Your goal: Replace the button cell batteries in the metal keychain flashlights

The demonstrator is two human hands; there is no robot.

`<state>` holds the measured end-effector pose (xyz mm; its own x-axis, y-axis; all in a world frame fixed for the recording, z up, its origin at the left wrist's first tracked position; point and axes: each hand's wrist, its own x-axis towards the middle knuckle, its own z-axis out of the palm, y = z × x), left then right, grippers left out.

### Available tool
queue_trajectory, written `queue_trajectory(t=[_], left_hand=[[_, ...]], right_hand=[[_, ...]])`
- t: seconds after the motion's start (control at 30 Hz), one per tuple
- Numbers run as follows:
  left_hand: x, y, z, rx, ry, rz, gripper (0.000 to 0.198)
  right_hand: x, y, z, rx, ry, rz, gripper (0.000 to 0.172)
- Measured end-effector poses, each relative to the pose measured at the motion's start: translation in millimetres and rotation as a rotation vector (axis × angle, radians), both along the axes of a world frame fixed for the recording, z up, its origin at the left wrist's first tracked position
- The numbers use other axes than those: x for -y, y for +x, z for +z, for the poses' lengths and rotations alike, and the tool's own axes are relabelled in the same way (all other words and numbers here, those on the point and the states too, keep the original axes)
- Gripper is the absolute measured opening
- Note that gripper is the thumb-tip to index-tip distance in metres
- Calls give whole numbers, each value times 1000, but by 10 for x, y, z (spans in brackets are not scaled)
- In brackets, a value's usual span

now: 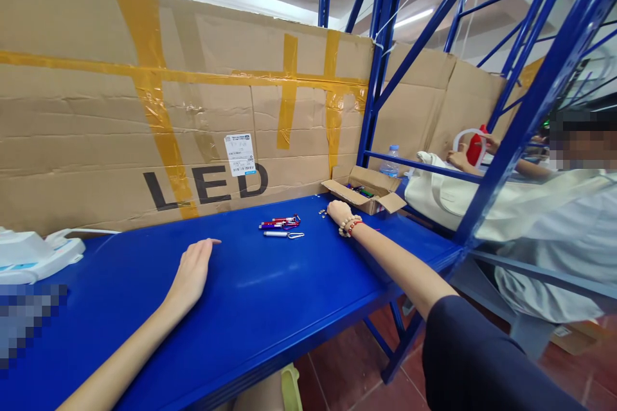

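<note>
Lying curled beside tiny bits (322, 212) nr open box (347, 194): R hand (339, 210), can't tell grip. L hand (193, 273) looks empty, unclenched. Pen-like tubes (276, 234) mid surface (265, 289); hasty R sweep cd scatter bits.

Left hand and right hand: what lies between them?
The head view shows several slim sticks and, beside the right hand, some tiny pieces.

Smooth, glossy tabletop (270, 295) – matt cardboard panel (87, 128), shiny tape (159, 115) – silver tube (274, 234), perhaps metal
</note>
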<state>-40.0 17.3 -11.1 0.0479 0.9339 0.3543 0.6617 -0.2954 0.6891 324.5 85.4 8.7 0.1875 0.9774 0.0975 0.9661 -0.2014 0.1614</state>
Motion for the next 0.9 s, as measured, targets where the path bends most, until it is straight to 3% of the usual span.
queue_trajectory(t=[0.3, 0.47, 0.53, 0.7, 0.9], left_hand=[[59, 37, 18, 15, -11, -7, 50], [83, 76, 16, 18, -6, -48, 50], [88, 85, 17, 16, -19, -55, 50], [101, 70, 32, 28, -38, -37, 48], [123, 72, 40, 44, -45, -55, 47]], right_hand=[[117, 68, 73, -139, 151, -51, 34], [111, 10, 42, -190, 145, -51, 73], [88, -69, -27, -193, 139, -42, 78], [-12, -228, -154, -173, 167, 0, 56], [-111, -222, -150, -108, 162, 62, 34]])
